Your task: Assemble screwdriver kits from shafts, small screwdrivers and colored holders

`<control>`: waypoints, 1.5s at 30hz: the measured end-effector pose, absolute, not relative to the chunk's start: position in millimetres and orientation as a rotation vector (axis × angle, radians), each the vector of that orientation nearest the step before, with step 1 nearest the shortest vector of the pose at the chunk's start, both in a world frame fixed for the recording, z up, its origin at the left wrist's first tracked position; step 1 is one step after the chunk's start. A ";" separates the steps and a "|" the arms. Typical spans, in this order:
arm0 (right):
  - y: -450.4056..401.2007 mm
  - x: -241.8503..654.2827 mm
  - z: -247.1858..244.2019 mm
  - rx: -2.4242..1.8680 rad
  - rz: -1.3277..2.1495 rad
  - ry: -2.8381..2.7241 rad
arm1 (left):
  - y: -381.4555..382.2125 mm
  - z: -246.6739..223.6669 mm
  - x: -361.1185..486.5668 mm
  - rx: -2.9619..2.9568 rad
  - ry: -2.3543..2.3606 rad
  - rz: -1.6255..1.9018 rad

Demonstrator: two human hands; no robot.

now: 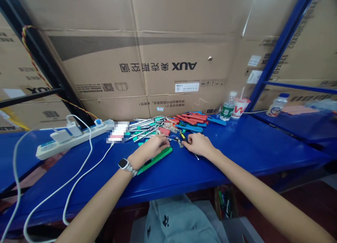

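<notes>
We have both hands low over the blue worktop [237, 144], close to each other with a small gap between them, and this looks like fine work with small parts. Our left hand [154, 145] has its fingers bent in and bunched, with the tips by the near side of the pile. The tips are hard to see, so we cannot tell if they pinch something. Our right hand [198, 144] is curled up too, with its thumb and first finger at the black and yellow thing [183, 136]. We cannot tell if it is held tight or just touched. That thing lies between our hands, nearer the right one, just beside a small shiny clip [180, 143]. Parts this little seem to call for soft, careful fingertips. A green strip [162, 157] lies at a slant under and beside our left hand. Just past our fingers is the pile: silver sticks [147, 123] on the left, and red things [191, 119] and blue things [190, 127] on the right. Our left arm comes in from the bottom left, with a watch [123, 163] at the wrist. Our right arm comes in from the bottom right. The two arms lean in to meet, with the backs of both hands mostly up.
</notes>
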State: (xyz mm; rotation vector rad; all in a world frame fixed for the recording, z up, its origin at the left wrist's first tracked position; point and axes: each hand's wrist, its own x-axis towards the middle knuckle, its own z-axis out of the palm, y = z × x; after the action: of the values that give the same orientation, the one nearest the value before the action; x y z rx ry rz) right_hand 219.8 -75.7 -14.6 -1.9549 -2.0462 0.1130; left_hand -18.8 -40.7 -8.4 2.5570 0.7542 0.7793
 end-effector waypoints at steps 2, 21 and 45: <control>-76.0 219.7 -14.7 -1.956 0.114 -2.042 | -40.5 -11.0 -19.8 2.568 0.771 0.780; -45.9 150.9 -15.4 -0.767 1.265 -1.522 | -30.9 28.9 -17.6 1.944 1.003 1.264; -57.6 114.4 -15.4 -0.828 1.327 -1.246 | -34.4 -6.5 -22.8 2.547 1.103 1.240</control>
State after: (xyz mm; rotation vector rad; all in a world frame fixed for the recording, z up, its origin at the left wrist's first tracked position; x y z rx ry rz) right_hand 114.4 -57.6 -15.4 -0.8275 -1.2463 1.3266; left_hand -22.8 -34.4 -6.5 2.5471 1.1033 1.2400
